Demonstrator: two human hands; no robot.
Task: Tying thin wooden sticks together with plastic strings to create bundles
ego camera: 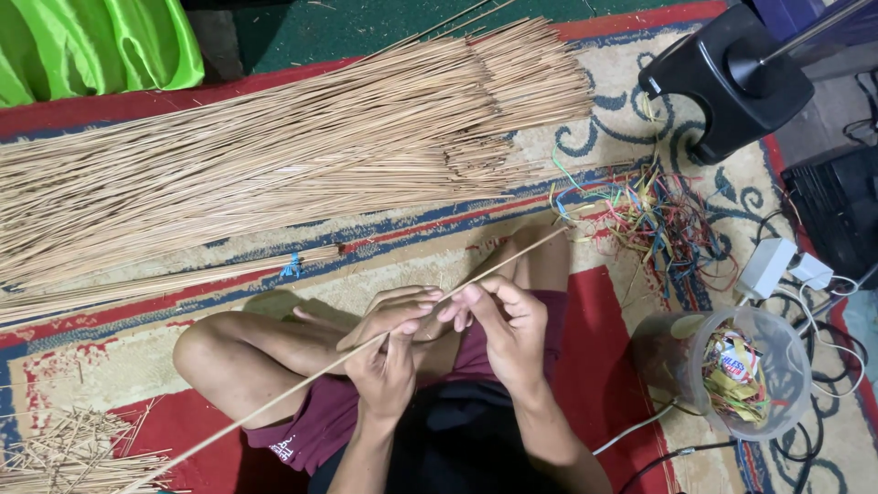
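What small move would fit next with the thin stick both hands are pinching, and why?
Probably sliding the fingertips further along the long thin tan stick. The left hand and right hand pinch it side by side near its middle, over the lap, and both its ends still reach far beyond them.

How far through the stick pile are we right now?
One small tied bundle lies finished on the rug, with cut scraps nearby. The left hand and right hand hold a single stick between them. The large loose pile remains, so most is left.
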